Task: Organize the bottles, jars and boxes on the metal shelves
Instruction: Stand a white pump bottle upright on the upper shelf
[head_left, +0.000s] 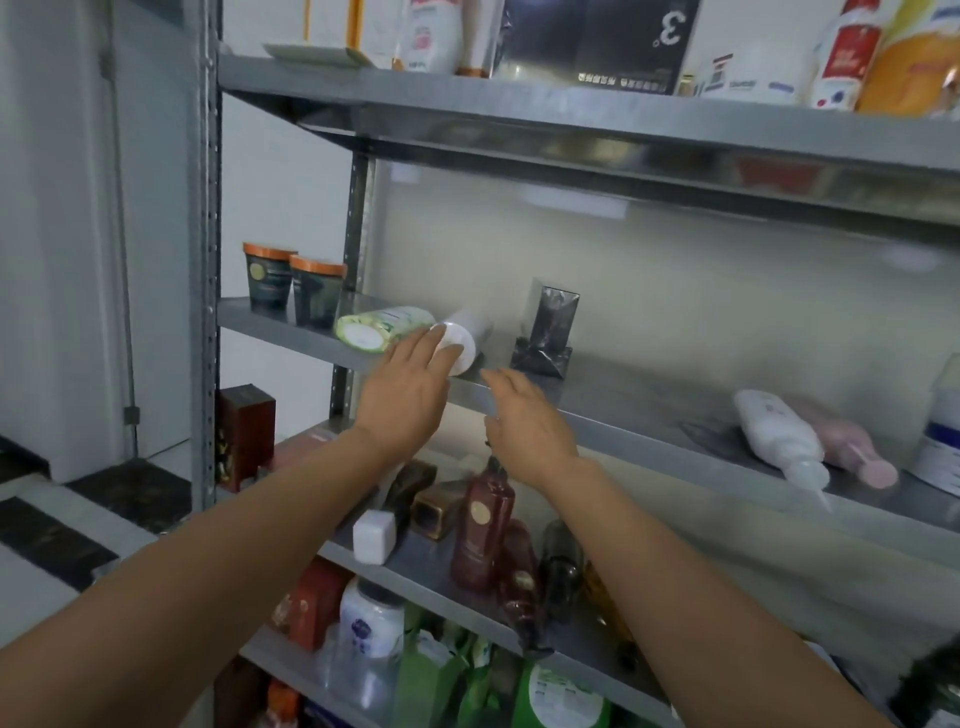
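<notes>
The middle metal shelf (675, 400) holds several things lying down, and this is probably why both hands go there. Two orange-lidded jars (291, 283) stand upright at its left end. Just beside them a green-labelled bottle (382, 327) and a white bottle (467, 335) lie on their sides, close together. The left hand (405, 389) reaches with straight fingers to the white bottle's end. It seems to touch it, though the blur hides this, and it grasps nothing. The right hand (524, 421) is relaxed and empty at the shelf edge.
</notes>
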